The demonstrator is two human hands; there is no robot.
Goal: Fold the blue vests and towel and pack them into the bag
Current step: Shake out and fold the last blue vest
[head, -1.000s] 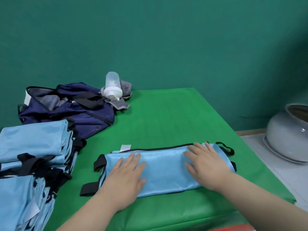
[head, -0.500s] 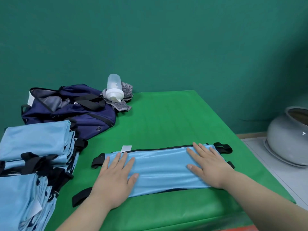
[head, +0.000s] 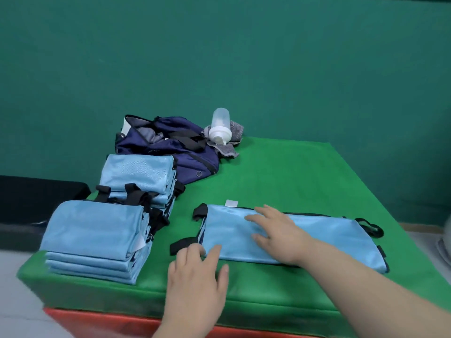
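A folded vest (head: 317, 237) lies at lower centre-right; two vest stacks (head: 97, 230) sit left — a bag (head: 170, 147) behind them.

2 bare hands on screen now: the left hand (head: 195, 286) and the right hand (head: 278, 235), nails short and plain, left forearm (head: 170, 331) and right forearm (head: 371, 291) bare to the frame's edge.

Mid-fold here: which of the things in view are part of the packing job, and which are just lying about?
Job: long folded vest under the right hand, left hand at its corner; near vest stack; far vest stack; navy bag; grey cloth, likely the towel.
Lying about: white-capped bottle; black object left of the table.
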